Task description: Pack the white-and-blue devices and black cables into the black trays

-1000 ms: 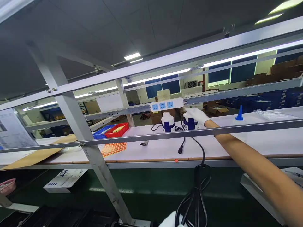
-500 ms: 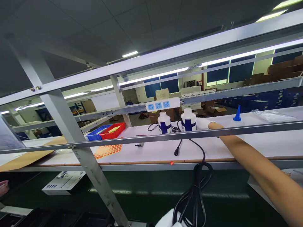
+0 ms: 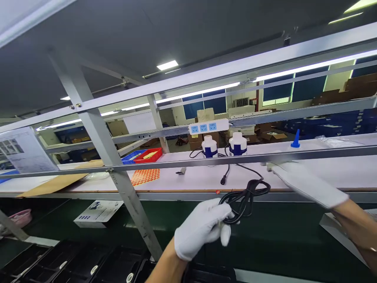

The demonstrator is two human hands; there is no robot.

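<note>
My left hand (image 3: 203,222), in a white glove, is closed around one end of a coiled black cable (image 3: 246,198). The coil hangs over the shelf's front edge, and a lead runs back onto the white shelf. The cable's black plug (image 3: 223,180) lies on that surface. My right hand (image 3: 290,175), also gloved, reaches over the shelf just under the metal rail. Its fingertips are blurred and partly behind the rail, so their grip is unclear. Two white bottles with blue labels, a left bottle (image 3: 209,151) and a right bottle (image 3: 238,146), stand behind the rail.
A metal rail (image 3: 188,162) crosses in front of the shelf, with a slanting post (image 3: 118,181) at left. Red (image 3: 149,156) and blue (image 3: 129,158) bins, an orange sticker sheet (image 3: 145,177) and a blue nozzle cap (image 3: 295,140) are on the shelf. Black trays (image 3: 112,263) sit below.
My left hand has risen into view, lifting the coil to the shelf edge. My right hand has drawn back from beside the bottles towards me. The view has shifted slightly.
</note>
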